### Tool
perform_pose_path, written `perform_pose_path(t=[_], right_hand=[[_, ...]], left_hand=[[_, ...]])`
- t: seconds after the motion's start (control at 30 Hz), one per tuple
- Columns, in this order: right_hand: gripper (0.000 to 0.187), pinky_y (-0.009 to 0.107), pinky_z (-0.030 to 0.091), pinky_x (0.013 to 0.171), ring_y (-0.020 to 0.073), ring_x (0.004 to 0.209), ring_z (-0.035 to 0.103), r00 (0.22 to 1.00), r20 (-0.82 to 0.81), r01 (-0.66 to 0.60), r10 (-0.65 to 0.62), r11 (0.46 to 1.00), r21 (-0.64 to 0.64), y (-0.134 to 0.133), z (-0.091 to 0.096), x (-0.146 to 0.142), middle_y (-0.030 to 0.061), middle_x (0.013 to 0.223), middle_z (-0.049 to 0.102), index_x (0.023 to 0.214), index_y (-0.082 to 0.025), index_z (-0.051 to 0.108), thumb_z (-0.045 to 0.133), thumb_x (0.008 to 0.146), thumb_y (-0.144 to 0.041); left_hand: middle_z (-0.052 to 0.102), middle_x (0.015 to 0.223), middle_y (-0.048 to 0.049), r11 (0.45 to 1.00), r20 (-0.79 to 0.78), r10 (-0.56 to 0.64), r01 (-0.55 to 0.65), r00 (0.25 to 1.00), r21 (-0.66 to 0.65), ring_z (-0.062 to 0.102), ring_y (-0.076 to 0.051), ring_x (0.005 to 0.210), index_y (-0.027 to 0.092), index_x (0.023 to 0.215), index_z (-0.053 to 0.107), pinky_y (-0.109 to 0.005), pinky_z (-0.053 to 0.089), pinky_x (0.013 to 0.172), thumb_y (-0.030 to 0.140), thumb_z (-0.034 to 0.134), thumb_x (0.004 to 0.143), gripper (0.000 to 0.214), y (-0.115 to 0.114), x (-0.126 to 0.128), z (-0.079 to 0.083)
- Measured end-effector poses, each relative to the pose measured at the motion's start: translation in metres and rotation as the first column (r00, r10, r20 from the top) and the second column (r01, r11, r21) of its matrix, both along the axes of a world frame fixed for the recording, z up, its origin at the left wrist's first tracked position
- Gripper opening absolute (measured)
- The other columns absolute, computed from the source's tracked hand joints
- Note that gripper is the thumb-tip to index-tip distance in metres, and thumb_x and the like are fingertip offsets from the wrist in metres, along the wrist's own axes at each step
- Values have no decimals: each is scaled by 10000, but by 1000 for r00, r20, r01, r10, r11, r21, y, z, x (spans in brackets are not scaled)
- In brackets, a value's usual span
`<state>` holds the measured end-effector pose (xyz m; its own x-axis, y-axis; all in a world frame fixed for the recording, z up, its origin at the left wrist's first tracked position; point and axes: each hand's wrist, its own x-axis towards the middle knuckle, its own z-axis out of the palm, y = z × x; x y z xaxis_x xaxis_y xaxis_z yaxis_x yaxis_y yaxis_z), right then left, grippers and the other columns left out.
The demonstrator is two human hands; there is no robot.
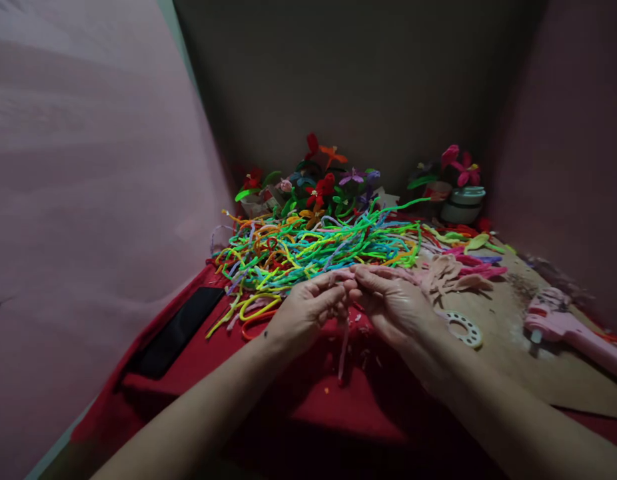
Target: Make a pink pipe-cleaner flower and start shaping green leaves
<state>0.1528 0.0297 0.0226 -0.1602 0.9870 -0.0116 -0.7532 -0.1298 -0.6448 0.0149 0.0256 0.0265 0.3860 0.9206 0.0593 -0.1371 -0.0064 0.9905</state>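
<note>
My left hand (313,307) and my right hand (391,300) meet at the middle of the table, fingertips almost touching. Both are closed in a pinch on a pale pink pipe cleaner (344,350), whose loose end hangs down below my fingers. Part of it is hidden behind the fingertips. Just beyond the hands spreads a heap of colourful pipe cleaners (308,250), mostly green, yellow, orange and blue. Beside my right hand lie beige-pink looped pieces (453,277) and a white ring with holes (464,330).
A black phone (181,330) lies at the left on the red cloth (308,417). On the right, a pink glue gun (563,323) rests on a brown board (518,360). Pipe-cleaner flowers (318,190) and a lidded jar (462,203) stand along the back wall.
</note>
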Motion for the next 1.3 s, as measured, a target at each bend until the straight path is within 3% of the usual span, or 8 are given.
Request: perform_pose_path(t=[0.07,0.17,0.37,0.63,0.8,1.03,1.13,1.3], right_hand=[[112,154,529,458,99,479,613,999,-18,29,-29,999,-23,-1,0,-2,21,561,656,592,-126,641,736,579,-68],[95,158,517,429,112,471,616,998,5,68,-67,994,-82,-3,-3,-2,38,564,658,592,-106,646,727,577,-58],[93,152,492,399,108,455,605,992,-13,123,-126,979,-163,3,-4,7,45,542,639,614,-92,651,621,674,-27],[67,173,485,414,112,465,598,991,-80,99,-105,992,-80,2,-5,-2,59,576,656,626,-92,664,631,665,-49],[14,174,449,415,101,463,577,992,-78,91,-96,994,-65,0,-9,-5,46,579,653,641,-96,665,669,654,-99],[293,324,504,718,157,713,643,959,-239,135,-152,987,-84,11,2,16,62,672,677,625,-128,609,442,863,-165],[322,283,498,610,119,552,593,952,-243,168,-185,982,-89,11,4,18,19,524,594,660,-130,583,360,891,-138],[205,172,284,328,49,295,225,982,-100,154,-161,985,-77,6,1,14,-97,356,313,761,-136,574,433,877,-229]], left_hand=[[638,737,-38,992,241,94,-70,966,-107,571,-90,595,137,894,626,-185,426,528,283,606,754,203,3,10,-3],[600,602,-6,975,303,185,-135,935,-177,524,-61,479,117,757,623,-163,388,453,239,662,703,139,8,9,-5],[534,485,30,911,191,389,-407,901,65,449,-40,428,115,610,590,-150,346,430,178,700,653,133,15,-15,3],[633,810,-44,977,434,166,-88,885,-194,551,-73,560,124,931,625,-191,443,508,142,702,658,285,8,10,-1],[642,702,-68,975,433,194,-125,880,-183,611,-143,615,88,761,646,-249,495,552,237,601,768,156,11,25,-3],[545,534,2,931,574,336,-169,747,-325,610,-125,653,124,670,572,-342,513,783,193,447,866,242,31,19,2],[422,456,57,929,582,342,-174,738,-325,488,-56,456,118,732,554,-281,527,689,153,407,882,213,34,20,0],[258,399,107,962,472,259,-182,843,-202,247,-35,316,108,813,560,-167,329,348,189,518,825,92,29,23,2]])
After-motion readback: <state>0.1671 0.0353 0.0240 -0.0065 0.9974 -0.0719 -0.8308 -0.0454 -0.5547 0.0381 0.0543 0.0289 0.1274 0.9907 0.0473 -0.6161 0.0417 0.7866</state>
